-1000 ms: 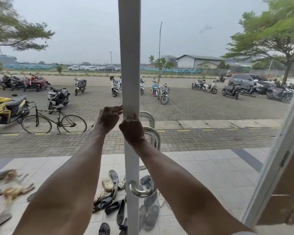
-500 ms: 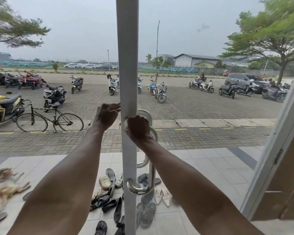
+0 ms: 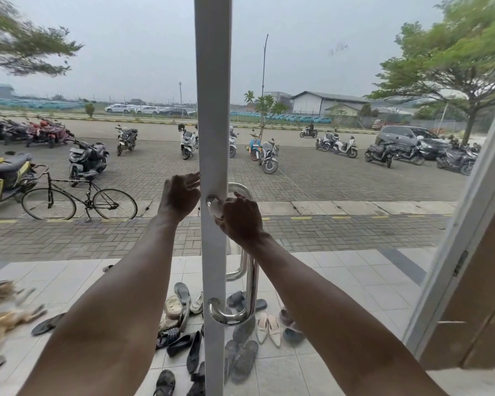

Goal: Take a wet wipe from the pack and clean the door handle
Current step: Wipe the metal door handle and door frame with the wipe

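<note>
A chrome door handle runs down the right side of the white door frame. My right hand is closed round the handle's upper bend. A pale bit of wet wipe shows under its fingers, against the top mount. My left hand is open, its fingertips resting on the frame's left edge at the same height. The wipe pack is out of view.
A second chrome handle sits on the far side of the glass. Several shoes and sandals lie on the tiled porch outside. Another white frame slants at the right. A bicycle and parked motorbikes stand beyond.
My right hand has slid off the front of the white frame, to the right, onto the top bend of the handle. My left hand stays on the frame edge, its fingers more spread.
</note>
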`<state>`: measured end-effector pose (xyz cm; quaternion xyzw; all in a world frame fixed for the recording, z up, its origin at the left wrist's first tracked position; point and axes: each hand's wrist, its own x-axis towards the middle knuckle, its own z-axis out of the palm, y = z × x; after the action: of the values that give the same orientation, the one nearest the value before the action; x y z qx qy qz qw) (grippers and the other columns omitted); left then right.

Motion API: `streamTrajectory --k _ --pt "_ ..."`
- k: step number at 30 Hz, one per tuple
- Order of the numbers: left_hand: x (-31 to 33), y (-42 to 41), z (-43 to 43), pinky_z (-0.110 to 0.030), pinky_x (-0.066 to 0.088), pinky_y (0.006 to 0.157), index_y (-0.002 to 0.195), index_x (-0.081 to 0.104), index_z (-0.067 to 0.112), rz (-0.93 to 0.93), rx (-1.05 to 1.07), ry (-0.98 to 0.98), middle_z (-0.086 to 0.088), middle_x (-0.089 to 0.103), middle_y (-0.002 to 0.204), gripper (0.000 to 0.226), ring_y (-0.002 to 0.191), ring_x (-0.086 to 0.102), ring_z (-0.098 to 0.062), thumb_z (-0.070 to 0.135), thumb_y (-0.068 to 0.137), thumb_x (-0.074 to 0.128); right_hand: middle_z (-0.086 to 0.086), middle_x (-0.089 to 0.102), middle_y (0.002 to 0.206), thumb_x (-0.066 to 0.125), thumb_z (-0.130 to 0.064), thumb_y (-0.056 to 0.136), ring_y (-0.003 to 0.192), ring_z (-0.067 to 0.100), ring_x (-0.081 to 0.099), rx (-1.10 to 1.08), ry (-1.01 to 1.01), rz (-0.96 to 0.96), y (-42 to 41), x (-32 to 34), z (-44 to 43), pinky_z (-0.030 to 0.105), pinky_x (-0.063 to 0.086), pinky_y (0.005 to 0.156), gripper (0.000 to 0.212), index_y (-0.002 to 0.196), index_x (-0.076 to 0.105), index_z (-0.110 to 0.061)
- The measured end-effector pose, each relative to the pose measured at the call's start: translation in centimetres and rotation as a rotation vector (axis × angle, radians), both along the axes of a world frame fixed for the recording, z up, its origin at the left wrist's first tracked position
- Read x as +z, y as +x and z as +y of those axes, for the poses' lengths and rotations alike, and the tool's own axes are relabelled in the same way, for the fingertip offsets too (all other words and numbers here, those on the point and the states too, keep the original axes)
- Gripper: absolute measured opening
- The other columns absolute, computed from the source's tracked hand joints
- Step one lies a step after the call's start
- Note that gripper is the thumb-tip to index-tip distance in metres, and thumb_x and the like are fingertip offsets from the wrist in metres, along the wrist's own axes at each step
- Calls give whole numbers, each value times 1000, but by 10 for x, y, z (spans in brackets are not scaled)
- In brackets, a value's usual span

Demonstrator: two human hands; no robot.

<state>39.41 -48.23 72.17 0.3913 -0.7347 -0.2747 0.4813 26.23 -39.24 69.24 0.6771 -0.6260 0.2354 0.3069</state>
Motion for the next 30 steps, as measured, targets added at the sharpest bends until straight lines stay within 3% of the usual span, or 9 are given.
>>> streamTrajectory --k 5,8,11,16,22,26,30 --pt "-2 -3 8 -24 46 105 134 60 4 -20 19 21 -10 66 130 63 117 65 -12 -5 72 49 7 74 73 85 -26 68 72 25 72 71 -81 -25 -13 -7 4 37 52 95 26 89 73 -16" --pt "2 -4 13 -25 44 108 134 61 5 -30 29 48 -11 66 130 62 119 64 -14 -1 73 50 3 76 87 76 -36 78 81 22 72 54 -83 -21 -25 -15 3 36 43 108 29 100 72 -18" --pt "6 -5 20 -16 36 103 133 61 5 -39 58 62 -10 66 129 58 120 63 -15 -1 76 52 1 76 94 75 -38 78 87 21 71 34 -76 -7 -34 -19 8 36 41 108 33 104 71 -18" --pt "7 -8 25 -13 33 103 134 61 8 -50 83 73 -9 65 132 55 126 59 -15 3 80 53 3 75 90 79 -33 75 87 23 71 -4 -73 -28 -49 -26 17 37 46 105 35 103 70 -15" --pt "17 -7 33 -33 39 111 137 61 19 -127 88 120 -7 62 137 60 131 52 -29 3 79 54 7 69 68 73 -11 72 66 25 68 -91 -68 1 -26 -21 8 42 47 104 11 83 68 -12" --pt "16 -6 33 -37 40 113 139 58 22 -146 89 126 -7 61 138 64 132 51 -29 6 78 56 4 68 64 74 -9 74 59 22 66 -55 -76 18 -13 -20 -3 42 44 107 11 83 70 -14" --pt "15 -6 35 -35 39 114 139 58 20 -131 69 146 -3 60 140 64 134 51 -25 7 77 56 4 73 72 82 -16 69 66 20 71 -90 -100 -117 -27 -30 8 34 43 107 23 90 72 -13"
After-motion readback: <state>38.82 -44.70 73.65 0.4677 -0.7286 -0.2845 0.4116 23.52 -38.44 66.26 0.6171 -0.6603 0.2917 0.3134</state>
